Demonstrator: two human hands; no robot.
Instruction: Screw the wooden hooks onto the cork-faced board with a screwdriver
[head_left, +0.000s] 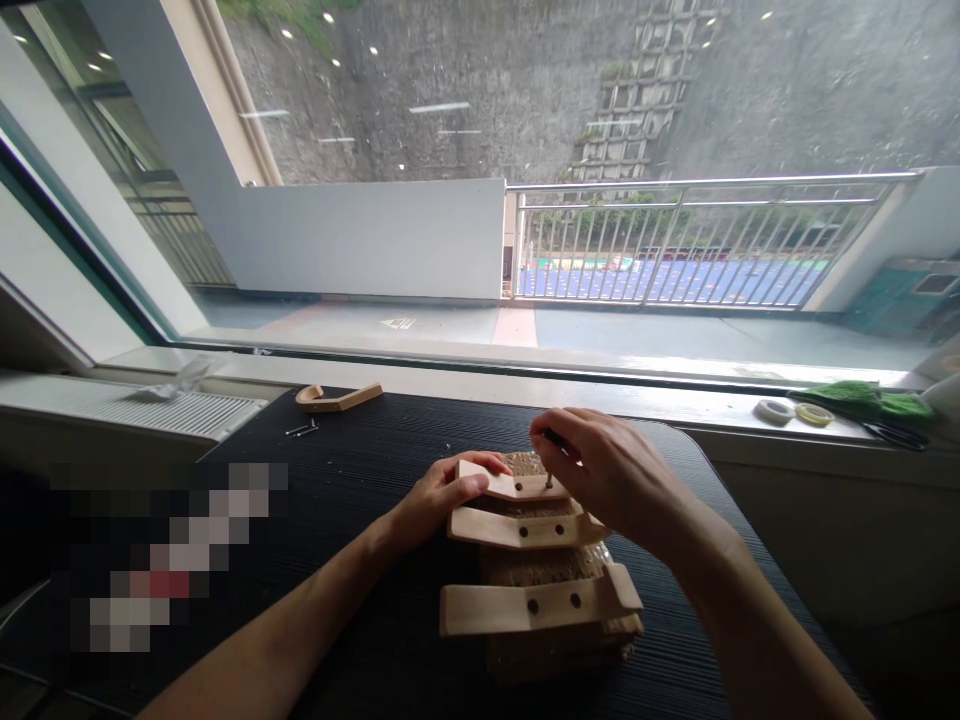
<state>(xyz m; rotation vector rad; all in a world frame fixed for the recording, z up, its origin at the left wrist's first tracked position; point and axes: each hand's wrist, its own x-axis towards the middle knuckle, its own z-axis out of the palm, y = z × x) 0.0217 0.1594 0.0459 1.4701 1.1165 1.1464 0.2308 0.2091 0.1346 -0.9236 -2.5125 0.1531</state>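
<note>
Three bent, pale wooden strips lie one behind another across a rough brown block (517,565). Two dark holes show in the near strip (491,610) and in the middle strip (487,527). My left hand (442,490) grips the left end of the far strip (495,482), thumb on top and fingers behind. Above that strip's right side, my right hand (600,460) is closed round a dark-handled screwdriver (553,438), mostly hidden by the fingers. A small metal shaft points down at the strip; whether it is the blade or a screw, I cannot tell.
A hooked wooden piece (341,400) and several screws (302,428) lie at the far left of the black table (360,440). On the windowsill at right are tape rolls (774,411), a green cloth (862,398) and dark scissors (896,435). A large window stands behind.
</note>
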